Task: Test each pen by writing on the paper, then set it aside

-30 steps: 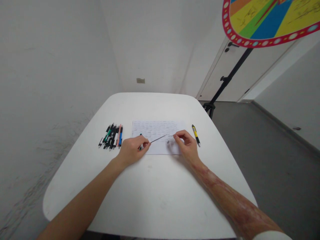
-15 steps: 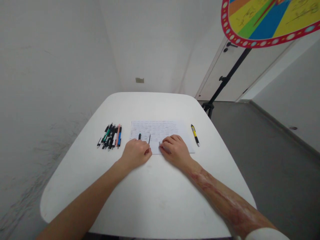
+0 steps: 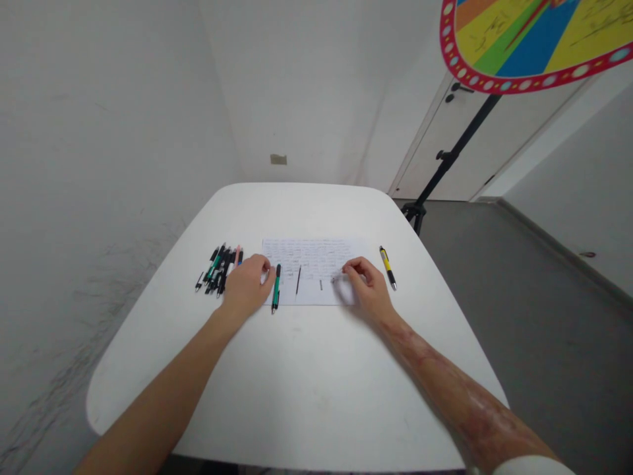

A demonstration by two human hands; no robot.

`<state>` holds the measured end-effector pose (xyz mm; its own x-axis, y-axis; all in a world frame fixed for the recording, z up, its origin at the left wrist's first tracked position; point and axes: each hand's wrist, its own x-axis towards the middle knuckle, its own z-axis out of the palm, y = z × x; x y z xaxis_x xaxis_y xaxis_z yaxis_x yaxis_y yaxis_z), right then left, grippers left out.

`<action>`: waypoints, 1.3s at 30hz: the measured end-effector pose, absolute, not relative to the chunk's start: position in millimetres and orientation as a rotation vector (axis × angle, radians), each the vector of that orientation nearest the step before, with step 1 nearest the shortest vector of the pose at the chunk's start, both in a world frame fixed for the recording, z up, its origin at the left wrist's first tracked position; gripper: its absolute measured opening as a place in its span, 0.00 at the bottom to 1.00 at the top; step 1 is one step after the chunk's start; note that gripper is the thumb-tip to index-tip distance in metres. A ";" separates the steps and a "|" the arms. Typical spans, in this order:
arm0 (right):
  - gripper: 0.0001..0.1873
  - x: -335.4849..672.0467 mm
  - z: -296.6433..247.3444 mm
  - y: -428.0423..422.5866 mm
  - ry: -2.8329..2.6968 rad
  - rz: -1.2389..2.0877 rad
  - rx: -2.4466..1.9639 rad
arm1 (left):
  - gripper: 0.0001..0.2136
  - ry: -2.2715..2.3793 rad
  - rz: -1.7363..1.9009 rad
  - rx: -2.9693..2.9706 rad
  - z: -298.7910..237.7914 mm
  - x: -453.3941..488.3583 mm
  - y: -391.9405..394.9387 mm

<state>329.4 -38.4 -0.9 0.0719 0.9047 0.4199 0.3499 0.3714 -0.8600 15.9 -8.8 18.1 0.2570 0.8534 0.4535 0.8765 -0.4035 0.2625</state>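
Note:
A handwritten sheet of paper (image 3: 316, 253) lies on the white table (image 3: 306, 382). On its left edge rests a green and black pen (image 3: 275, 288), with a thin black refill (image 3: 298, 280) beside it and a small grey piece (image 3: 320, 285) further right. My left hand (image 3: 246, 287) lies loosely curved on the table between that pen and a bunch of pens (image 3: 216, 269), covering the bunch's right side and holding nothing. My right hand (image 3: 366, 285) rests on the sheet's right part with thumb and fingers pinched together; what they pinch is too small to name.
A yellow and black pen (image 3: 388, 267) lies just right of the paper. A colourful prize wheel (image 3: 534, 39) on a black tripod stand (image 3: 445, 165) rises beyond the table's far right corner, in front of a white door. A wall runs close along the left.
My left hand let go of the green pen and the refill, which now lie on the paper, and slid left toward the bunch of pens. My right hand moved back right.

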 end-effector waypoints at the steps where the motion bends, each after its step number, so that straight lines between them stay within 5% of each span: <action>1: 0.08 331.2 -3.9 -35.4 -1.424 0.692 -1.190 | 0.06 -1.679 -0.826 -2.449 15.2 13.4 -5.8; 15: 0.09 332.9 -14.4 -27.5 -1.288 0.865 -1.201 | 0.07 -1.549 -0.676 -2.454 7.0 14.6 -1.5; 25: 0.16 326.4 15.0 -44.5 -2.117 0.304 -1.163 | 0.08 -1.548 -0.770 -2.449 31.1 29.8 -12.5; 39: 0.11 322.4 12.3 -35.7 -2.225 0.315 -1.146 | 0.07 -1.618 -0.071 -2.746 57.7 79.5 3.1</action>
